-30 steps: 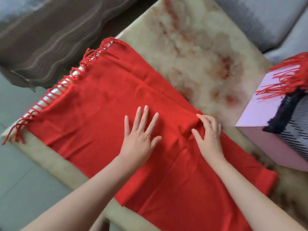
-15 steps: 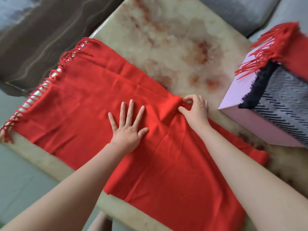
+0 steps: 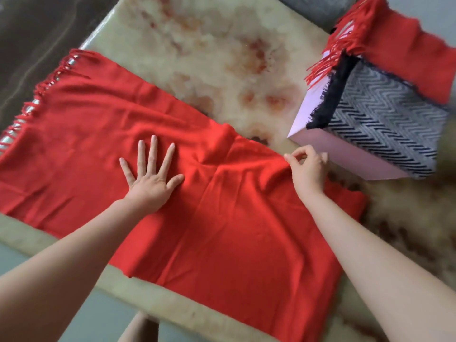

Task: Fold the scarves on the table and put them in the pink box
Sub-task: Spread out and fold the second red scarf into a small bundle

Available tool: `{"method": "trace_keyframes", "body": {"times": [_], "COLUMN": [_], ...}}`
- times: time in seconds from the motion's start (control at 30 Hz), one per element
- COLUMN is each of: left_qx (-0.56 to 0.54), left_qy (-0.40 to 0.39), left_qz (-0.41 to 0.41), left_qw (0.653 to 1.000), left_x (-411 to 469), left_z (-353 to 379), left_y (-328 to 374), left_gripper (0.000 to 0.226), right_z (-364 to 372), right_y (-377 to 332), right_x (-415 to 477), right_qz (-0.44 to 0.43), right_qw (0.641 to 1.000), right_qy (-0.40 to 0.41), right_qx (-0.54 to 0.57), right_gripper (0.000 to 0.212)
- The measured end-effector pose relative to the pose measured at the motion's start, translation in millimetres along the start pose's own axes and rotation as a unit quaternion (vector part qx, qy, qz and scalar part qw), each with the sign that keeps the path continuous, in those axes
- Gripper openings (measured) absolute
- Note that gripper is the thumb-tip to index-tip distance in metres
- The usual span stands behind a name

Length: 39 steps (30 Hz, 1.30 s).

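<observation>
A long red scarf (image 3: 222,230) with a fringed left end lies spread across the marble table (image 3: 222,58). My left hand (image 3: 150,178) presses flat on its middle, fingers spread. My right hand (image 3: 308,169) pinches the scarf's far edge between thumb and fingers, close to the pink box (image 3: 345,154). The pink box stands at the right. A black and white zigzag scarf (image 3: 380,124) and another red fringed scarf (image 3: 394,50) drape over its top.
A brown striped cloth (image 3: 37,45) lies off the table's left side. Grey cushions (image 3: 308,6) sit beyond the far edge. The red scarf's near end hangs over the table's front edge (image 3: 185,314). Bare marble shows behind the scarf.
My right hand has slid right along the scarf's far edge toward the pink box, flattening the raised fold. My left hand stays flat on the scarf. The view has shifted right.
</observation>
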State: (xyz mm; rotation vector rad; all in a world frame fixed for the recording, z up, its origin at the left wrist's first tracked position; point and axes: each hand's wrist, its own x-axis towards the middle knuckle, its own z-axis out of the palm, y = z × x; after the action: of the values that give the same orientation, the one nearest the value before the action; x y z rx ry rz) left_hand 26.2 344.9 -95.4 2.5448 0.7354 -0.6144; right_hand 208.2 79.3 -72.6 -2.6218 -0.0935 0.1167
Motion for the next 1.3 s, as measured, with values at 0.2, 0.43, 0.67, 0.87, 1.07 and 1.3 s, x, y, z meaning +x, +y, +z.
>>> {"method": "trace_keyframes", "body": {"times": [0.2, 0.43, 0.67, 0.87, 1.07, 1.3], "left_qx": [0.006, -0.012, -0.064, -0.150, -0.234, -0.313], "left_qy": [0.008, 0.023, 0.167, 0.040, -0.049, -0.092], "left_qz": [-0.017, -0.079, 0.062, 0.257, 0.233, 0.095], "left_qw": [1.000, 0.997, 0.982, 0.954, 0.943, 0.940], "left_x": [2, -3, -46, -118, -194, -205], "left_z": [1, -2, 25, 91, 133, 137], "left_y": [0, 24, 131, 238, 258, 258], "left_gripper": [0.073, 0.071, 0.065, 0.051, 0.046, 0.064], "right_z": [-18, -81, -78, -80, -116, -128], "right_y": [32, 131, 160, 148, 146, 156], "right_x": [-43, -117, -189, -194, -198, -197], "right_qz": [-0.019, 0.219, 0.283, 0.334, 0.321, 0.246], "right_qw": [0.999, 0.970, 0.949, 0.902, 0.853, 0.812], "right_qy": [0.040, 0.082, -0.034, -0.002, -0.082, -0.293], "right_qx": [0.000, 0.065, 0.133, 0.272, 0.403, 0.441], "right_gripper": [0.019, 0.045, 0.018, 0.032, 0.012, 0.031]}}
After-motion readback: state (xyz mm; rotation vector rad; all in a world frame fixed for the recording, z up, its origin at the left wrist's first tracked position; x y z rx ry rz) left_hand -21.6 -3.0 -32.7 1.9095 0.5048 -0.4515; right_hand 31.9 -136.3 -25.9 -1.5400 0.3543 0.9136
